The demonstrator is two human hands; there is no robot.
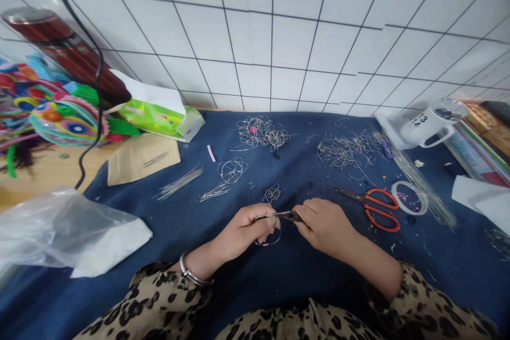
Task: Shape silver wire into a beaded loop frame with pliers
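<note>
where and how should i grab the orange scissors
Probably best to take the orange scissors by the handle loops, coming from the near side. They lie flat with the blades pointing left, and the round container sits close by at the loops' right. The right hand is nearer, but it holds pliers.
</note>
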